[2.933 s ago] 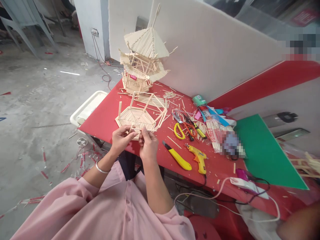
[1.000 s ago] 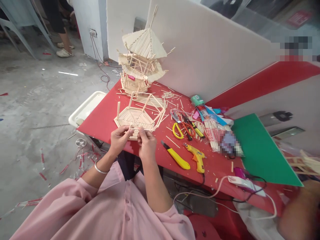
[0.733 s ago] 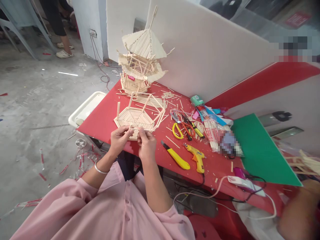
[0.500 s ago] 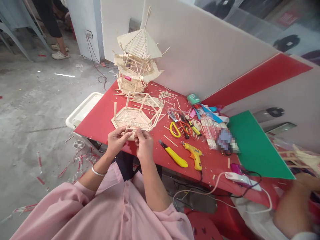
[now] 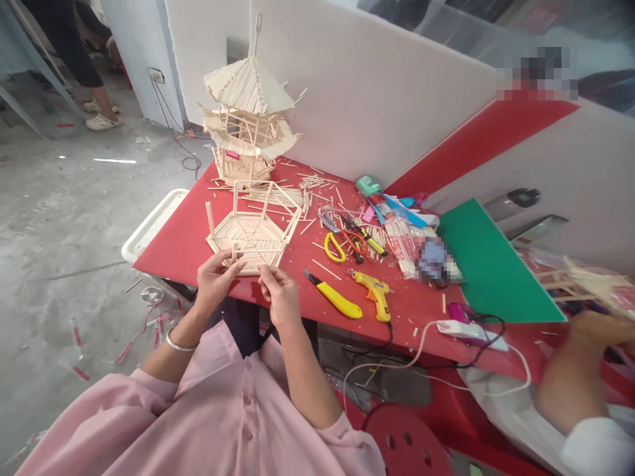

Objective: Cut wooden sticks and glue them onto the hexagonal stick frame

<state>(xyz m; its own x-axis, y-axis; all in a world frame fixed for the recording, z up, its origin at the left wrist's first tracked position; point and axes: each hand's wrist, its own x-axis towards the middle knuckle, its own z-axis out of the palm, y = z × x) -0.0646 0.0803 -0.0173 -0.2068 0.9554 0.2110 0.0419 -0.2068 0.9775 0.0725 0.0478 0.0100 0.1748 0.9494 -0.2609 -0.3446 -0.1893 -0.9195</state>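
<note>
A many-sided base of pale wooden sticks lies at the table's near left, with upright posts and top rails around part of its rim. At its front edge my left hand is closed, pinching a short wooden post; whether the post is fixed to the base, I cannot tell. My right hand is just right of it, thumb and fingertips pressed together; what they hold, if anything, is too small to make out. Behind the base stands a tiered stick pagoda.
Loose sticks lie around the pagoda. To the right are a yellow utility knife, a yellow glue gun, yellow-handled scissors, pliers and bagged sticks. A green board and a co-worker's arm are farther right.
My right hand has drawn slightly away from my left, opening a gap between them. The whole view has shifted, so the table appears farther left.
</note>
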